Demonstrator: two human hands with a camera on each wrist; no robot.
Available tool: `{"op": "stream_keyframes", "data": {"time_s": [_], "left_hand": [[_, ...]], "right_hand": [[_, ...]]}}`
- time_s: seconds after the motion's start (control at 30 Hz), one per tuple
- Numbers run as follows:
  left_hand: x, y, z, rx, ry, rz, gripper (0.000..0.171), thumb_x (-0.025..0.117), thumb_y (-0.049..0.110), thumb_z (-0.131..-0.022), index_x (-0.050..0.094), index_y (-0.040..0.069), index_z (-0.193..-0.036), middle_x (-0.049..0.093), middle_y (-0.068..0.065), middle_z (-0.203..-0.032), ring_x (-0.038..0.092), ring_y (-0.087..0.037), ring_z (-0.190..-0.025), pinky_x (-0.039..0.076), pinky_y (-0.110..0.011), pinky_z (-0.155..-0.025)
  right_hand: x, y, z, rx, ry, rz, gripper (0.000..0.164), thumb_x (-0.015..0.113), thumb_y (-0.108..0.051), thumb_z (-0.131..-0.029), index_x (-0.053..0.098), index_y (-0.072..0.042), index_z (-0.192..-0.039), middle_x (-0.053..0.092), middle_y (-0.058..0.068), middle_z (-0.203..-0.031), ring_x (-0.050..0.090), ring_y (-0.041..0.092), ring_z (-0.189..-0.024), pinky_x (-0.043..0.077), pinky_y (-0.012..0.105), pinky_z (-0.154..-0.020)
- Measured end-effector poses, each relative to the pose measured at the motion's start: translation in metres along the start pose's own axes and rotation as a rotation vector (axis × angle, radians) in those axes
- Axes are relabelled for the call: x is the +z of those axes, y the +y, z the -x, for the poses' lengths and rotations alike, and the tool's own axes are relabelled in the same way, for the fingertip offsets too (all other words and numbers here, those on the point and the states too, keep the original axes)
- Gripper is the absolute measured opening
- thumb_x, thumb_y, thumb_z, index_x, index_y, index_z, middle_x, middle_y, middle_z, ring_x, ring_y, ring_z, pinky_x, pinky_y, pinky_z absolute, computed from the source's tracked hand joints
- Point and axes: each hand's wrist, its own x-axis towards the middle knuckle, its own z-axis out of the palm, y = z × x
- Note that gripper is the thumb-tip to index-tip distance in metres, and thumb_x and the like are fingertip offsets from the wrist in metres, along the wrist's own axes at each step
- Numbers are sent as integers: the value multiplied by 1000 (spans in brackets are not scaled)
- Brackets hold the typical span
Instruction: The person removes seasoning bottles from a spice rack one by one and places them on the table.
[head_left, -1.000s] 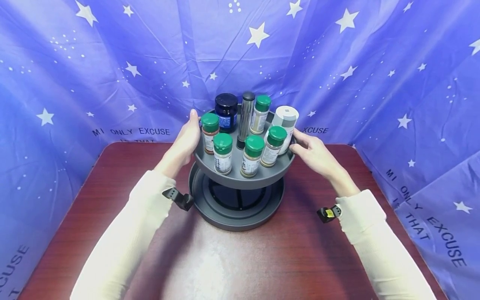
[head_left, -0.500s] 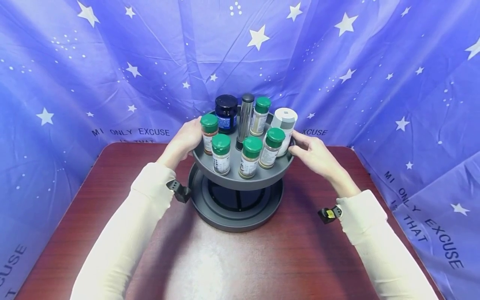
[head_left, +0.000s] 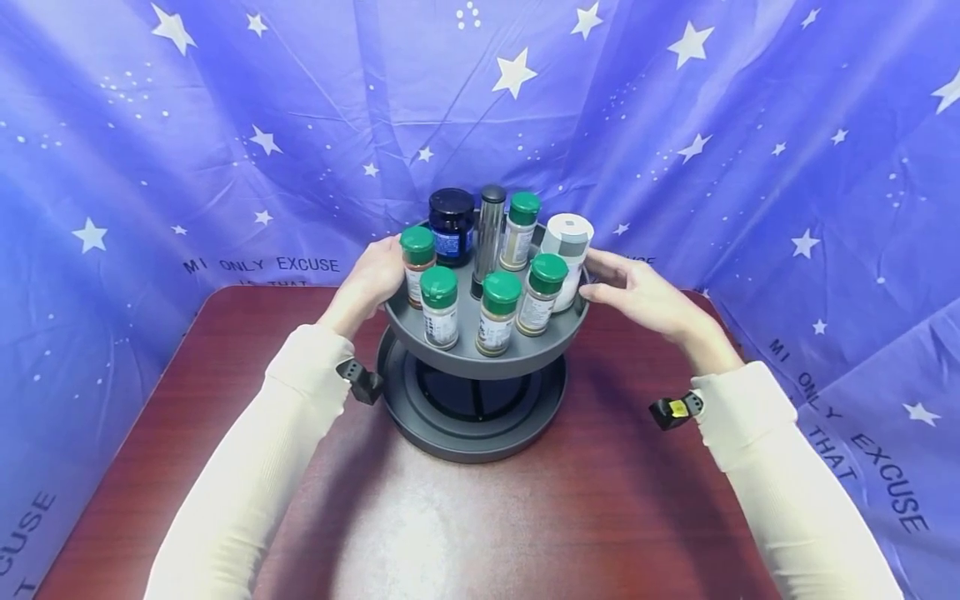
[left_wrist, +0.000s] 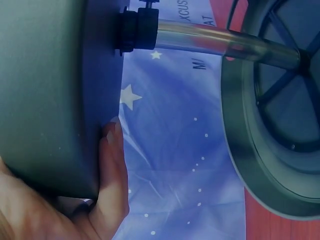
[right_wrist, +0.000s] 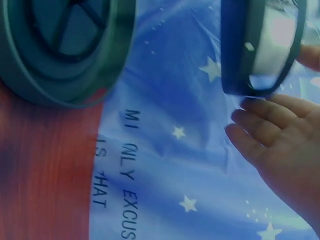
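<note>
A dark grey two-tier turntable rack stands on the table, its upper tray (head_left: pixel 480 367) above the wider-looking lower tray (head_left: pixel 468 454). My left hand (head_left: pixel 372 275) grips the upper tray's left rim; in the left wrist view its fingers (left_wrist: pixel 112 175) lie against the underside. At the right rim is my right hand (head_left: pixel 637 296), its fingers (right_wrist: pixel 265 122) fairly straight beside the edge in the right wrist view. On the upper tray stand several green-capped spice bottles (head_left: pixel 497 329), a dark jar (head_left: pixel 452 229) and a white-and-grey container (head_left: pixel 567 250), around the central post (head_left: pixel 489 242).
The reddish-brown wooden table (head_left: pixel 480 533) runs beneath the rack. A blue star-printed curtain (head_left: pixel 315 200) hangs close behind and along both sides. A metal tube (left_wrist: pixel 220 40) joins the two tiers.
My right hand has loosened at the rim, and its wrist has shifted outward and up. The left thumb has lowered behind the left bottle. The rack stays nearly in place.
</note>
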Motion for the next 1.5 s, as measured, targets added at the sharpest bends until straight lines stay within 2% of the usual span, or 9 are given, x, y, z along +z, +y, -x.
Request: {"op": "stream_keyframes", "data": {"time_s": [0.17, 0.27, 0.37, 0.57, 0.77, 0.97, 1.3, 1.4, 1.5], "left_hand": [[1, 1, 0, 11, 5, 0, 57, 18, 43, -106, 47, 12, -144, 45, -9, -152, 47, -27, -132, 53, -47, -92], [1, 2, -1, 23, 10, -4, 56, 18, 41, -107, 48, 10, -143, 45, -9, -152, 46, -26, -134, 49, -46, -100], [1, 2, -1, 18, 13, 1, 55, 18, 40, -107, 48, 10, -143, 45, -10, -152, 46, -26, -134, 49, -47, -100], [0, 1, -1, 19, 14, -3, 55, 18, 40, -107, 47, 11, -144, 44, -10, -153, 42, -27, -140, 45, -47, -106], [1, 0, -1, 18, -6, -31, 55, 17, 38, -107, 41, 12, -149, 39, -10, -157, 37, -27, -144, 40, -47, -112], [1, -2, -2, 16, -11, -19, 55, 17, 37, -107, 36, 12, -152, 36, -9, -159, 30, -27, -149, 30, -45, -120], [0, 1, 1, 18, -15, -6, 55, 19, 40, -107, 36, 14, -152, 36, -8, -159, 32, -26, -147, 36, -46, -116], [0, 1, 1, 7, -12, -8, 56, 18, 40, -107, 38, 14, -152, 37, -8, -158, 35, -26, -145, 40, -46, -112], [0, 1, 1, -3, -9, -20, 56, 16, 40, -107, 39, 14, -151, 39, -9, -157, 42, -29, -139, 49, -48, -97]], "right_hand": [[-20, -11, 0, 18, 45, -1, 62, 57, -17, -97, 33, -9, -153, 40, 14, -156, 37, 26, -145, 33, 49, -117], [-28, -19, -1, 30, 76, 23, 57, 55, -17, -97, 37, -12, -151, 44, 14, -153, 49, 16, -134, 36, 47, -114], [-33, -27, -3, 35, 82, 31, 55, 54, -18, -98, 38, -13, -150, 46, 15, -151, 53, 8, -124, 36, 48, -113], [-38, -40, -12, -3, 110, 10, 53, 55, -23, -99, 41, -18, -150, 46, 11, -152, 46, 16, -136, 31, 50, -115], [-42, -58, -21, -29, 141, 6, 53, 56, -34, -98, 43, -22, -148, 49, 6, -150, 46, 17, -136, 28, 50, -116], [-38, -80, -34, -5, 127, 98, 65, 65, -43, -93, 41, -21, -149, 50, 9, -149, 45, 25, -139, 34, 51, -114], [-27, -106, -53, 10, 36, 304, 80, 71, -48, -86, 36, -20, -152, 43, 10, -154, 39, 31, -143, 32, 54, -116], [-24, -113, -58, 14, -21, 396, 86, 71, -52, -84, 31, -21, -154, 40, 11, -156, 38, 32, -144, 34, 55, -115], [-20, -118, -63, 2, -77, 492, 92, 72, -54, -83, 27, -21, -156, 37, 11, -158, 36, 33, -145, 33, 56, -115]]}}
